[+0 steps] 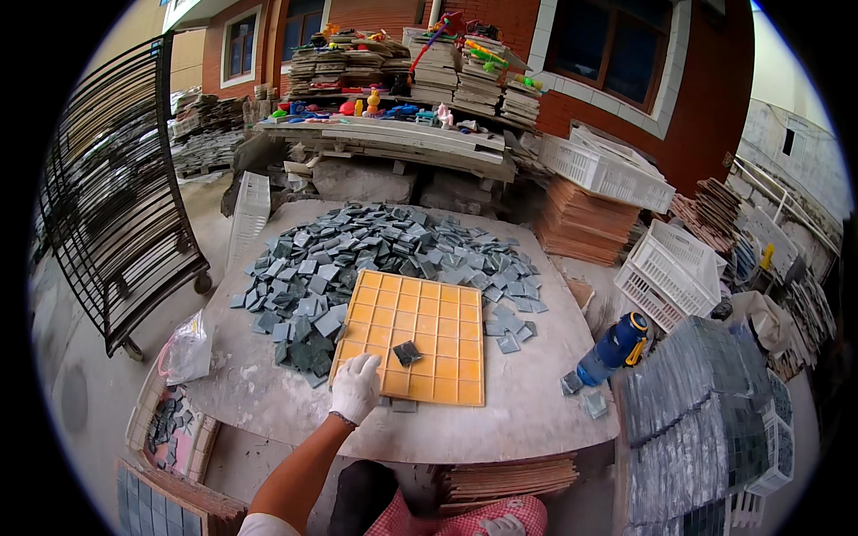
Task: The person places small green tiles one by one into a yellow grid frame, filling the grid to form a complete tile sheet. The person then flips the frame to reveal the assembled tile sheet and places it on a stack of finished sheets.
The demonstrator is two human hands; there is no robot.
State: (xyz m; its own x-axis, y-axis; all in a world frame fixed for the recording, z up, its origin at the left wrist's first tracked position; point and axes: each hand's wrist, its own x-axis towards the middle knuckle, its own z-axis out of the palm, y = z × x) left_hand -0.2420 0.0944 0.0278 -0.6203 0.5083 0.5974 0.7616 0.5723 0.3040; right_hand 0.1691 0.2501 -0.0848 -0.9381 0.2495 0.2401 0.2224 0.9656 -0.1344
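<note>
My left hand (pixel 356 389), in a white glove, is over the near left corner of a yellow grid tray (pixel 429 308). Its fingers are bent and closed; whatever they hold, if anything, is hidden beneath them. One dark square tile (pixel 407 354) lies askew across the tray's grid lines, just right of this hand. The tray's other visible cells hold no tiles. Around its far and left sides spreads a large heap of grey-green tiles (pixel 357 246). My right hand (pixel 505 525), also gloved, shows only in part at the lower edge, over pink checked cloth; its fingers cannot be made out.
A blue bottle (pixel 613 348) stands at the table's right edge beside loose tiles. Wrapped tile stacks (pixel 684 438) rise at the near right, with white crates (pixel 670 277) behind. Toys cover a slab bench (pixel 384 138) at the back. A black metal rack (pixel 121 196) stands left.
</note>
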